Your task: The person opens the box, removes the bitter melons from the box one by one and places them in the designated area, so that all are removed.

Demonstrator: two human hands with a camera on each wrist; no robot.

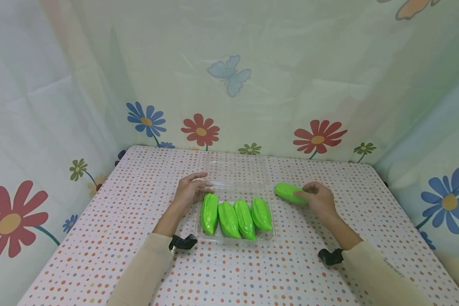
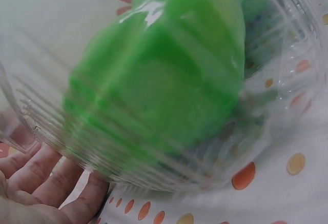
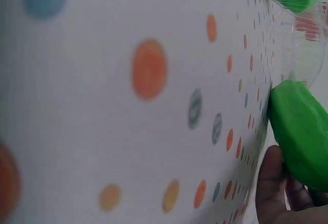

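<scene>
Right hand point(image 1: 319, 199): grip closed around one green gourd point(image 1: 288, 192), fingers and thumb curled over its near end. The piece is glossy, smooth plastic, spindle-shaped with blunt lengthwise ridges. It lies on or just over the tabletop point(image 1: 99, 238), to the right of the clear tray point(image 1: 235, 238) and apart from it. In the right wrist view the thumb point(image 3: 271, 183) presses the gourd's underside; its surface there reads as faceted and matte-to-satin.

Left hand point(image 1: 191, 189): fingers relaxed and nearly straight, resting against the tray's far left corner, beside the hinge. Grip not clamped; it only touches. In the left wrist view the fingers point(image 2: 46, 178) lie under the ribbed transparent wall.

Tray: thin clear moulded plastic, rectangular, rounded corners, with an open lid point(image 1: 237, 170) lying flat behind it. Inside: four more gourds point(image 1: 237, 217) of the same kind, side by side, touching, long axes pointing away from the person.

Tabletop: cloth cover, white with small multicoloured dots, fine woven texture. Backdrop point(image 1: 229, 76): creased sheet printed with flowers and a butterfly.
</scene>
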